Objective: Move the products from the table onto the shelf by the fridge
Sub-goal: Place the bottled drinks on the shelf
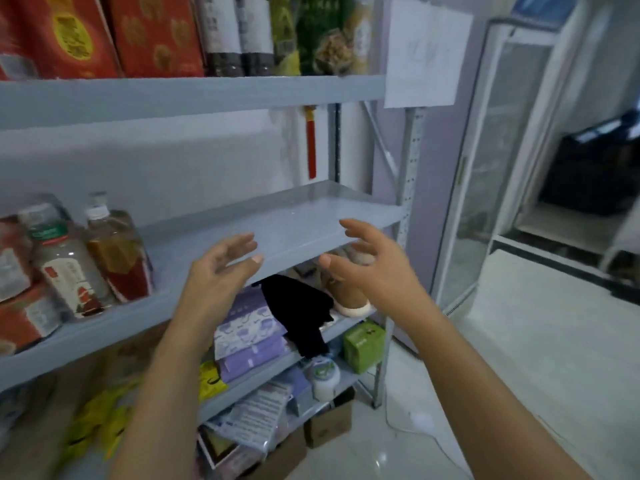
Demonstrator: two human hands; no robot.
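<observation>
A grey metal shelf unit (298, 220) fills the left and middle of the head view, with a glass-door fridge (491, 168) to its right. My left hand (221, 268) and my right hand (370, 261) hover side by side in front of the middle shelf's front edge, palms facing each other, fingers spread and relaxed, holding nothing. At the left end of that shelf stand two clear bottles (100, 251) with red labels beside red packets (17, 289). The right half of the shelf board is bare.
Red boxes (104, 32), dark bottles and green packets line the top shelf. Lower shelves hold purple packs (249, 334), a black cloth (301, 313), a green box (363, 344) and a white jar (325, 375). Cardboard boxes sit on the white tiled floor.
</observation>
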